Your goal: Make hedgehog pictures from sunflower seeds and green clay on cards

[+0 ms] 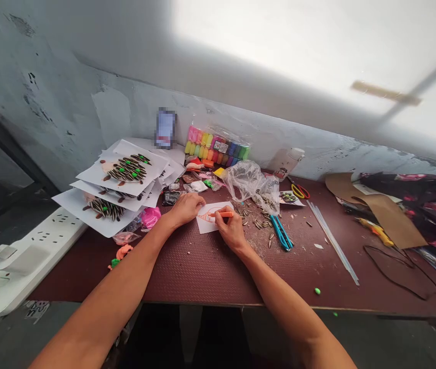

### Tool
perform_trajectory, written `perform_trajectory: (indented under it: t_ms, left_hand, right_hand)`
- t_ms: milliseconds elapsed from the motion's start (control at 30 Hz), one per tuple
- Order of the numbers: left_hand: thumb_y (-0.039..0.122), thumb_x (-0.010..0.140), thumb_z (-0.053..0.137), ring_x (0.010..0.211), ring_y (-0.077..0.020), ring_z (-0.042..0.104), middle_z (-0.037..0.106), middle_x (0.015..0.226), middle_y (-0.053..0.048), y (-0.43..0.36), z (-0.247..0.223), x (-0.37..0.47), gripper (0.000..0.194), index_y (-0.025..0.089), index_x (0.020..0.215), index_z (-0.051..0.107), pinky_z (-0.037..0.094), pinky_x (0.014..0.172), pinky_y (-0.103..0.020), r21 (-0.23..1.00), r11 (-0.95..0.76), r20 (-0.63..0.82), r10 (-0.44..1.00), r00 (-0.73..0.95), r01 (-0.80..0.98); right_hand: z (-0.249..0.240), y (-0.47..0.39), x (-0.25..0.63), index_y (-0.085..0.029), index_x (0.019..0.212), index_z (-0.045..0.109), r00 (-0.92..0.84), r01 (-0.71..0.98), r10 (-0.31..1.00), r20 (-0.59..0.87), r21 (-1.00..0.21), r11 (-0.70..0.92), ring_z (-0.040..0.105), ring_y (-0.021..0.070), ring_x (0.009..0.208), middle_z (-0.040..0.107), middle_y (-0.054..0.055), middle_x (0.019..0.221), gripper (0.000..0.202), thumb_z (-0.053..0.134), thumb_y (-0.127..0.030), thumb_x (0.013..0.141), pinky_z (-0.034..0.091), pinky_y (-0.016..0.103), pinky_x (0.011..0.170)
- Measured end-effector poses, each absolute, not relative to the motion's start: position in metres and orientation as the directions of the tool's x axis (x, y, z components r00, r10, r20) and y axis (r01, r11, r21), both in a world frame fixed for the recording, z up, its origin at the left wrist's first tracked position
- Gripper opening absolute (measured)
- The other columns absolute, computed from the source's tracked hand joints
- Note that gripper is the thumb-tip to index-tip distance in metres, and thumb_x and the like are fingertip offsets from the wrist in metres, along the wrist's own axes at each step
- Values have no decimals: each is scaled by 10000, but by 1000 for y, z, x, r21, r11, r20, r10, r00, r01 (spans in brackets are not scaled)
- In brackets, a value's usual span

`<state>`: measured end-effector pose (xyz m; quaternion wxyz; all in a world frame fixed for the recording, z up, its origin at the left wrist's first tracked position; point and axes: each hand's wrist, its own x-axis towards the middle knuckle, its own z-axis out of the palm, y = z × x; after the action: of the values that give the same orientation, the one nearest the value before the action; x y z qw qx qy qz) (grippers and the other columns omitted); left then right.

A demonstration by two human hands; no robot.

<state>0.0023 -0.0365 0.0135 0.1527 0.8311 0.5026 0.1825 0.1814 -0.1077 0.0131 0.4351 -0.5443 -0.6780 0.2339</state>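
Note:
My right hand (231, 229) grips an orange marker (222, 214), its tip on a small white paper (205, 227). Orange lines form a drawing on that paper, partly covered by my hand. At the paper's upper left, my left hand (187, 208) holds the edge with bent fingers. Just right of the paper, striped sunflower seeds (259, 224) lie scattered on the dark red table (187, 277). A teal utility knife (281, 233) rests beside the seeds. Behind my hands are a clear plastic bag (244, 179) and small clay packets (197, 185).
On the left stand stacked papers with seed-covered hedgehogs (127, 169) and a white power strip (29, 256). A phone (165, 128) and colourful clay pack (218, 146) lean at the wall. Rightward lie scissors (300, 191), clear glue sticks (333, 241) and a yellow glue gun (375, 230) with its cord.

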Motion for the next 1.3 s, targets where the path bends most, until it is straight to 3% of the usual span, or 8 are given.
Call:
perform_trajectory:
  t_ms: [1300]
  left_hand:
    - [120,855,546,967,-223,708,777,1050,-89,-35,11,1,299,185,1019,787,519,942,-330,430,-454,151,888,434,780]
  right_hand:
    - [15,-110,180,-215,697,599,-45,582,937,346,-753,306,523,136,565,630,-6,671,229,522,-325,883,400,269,597]
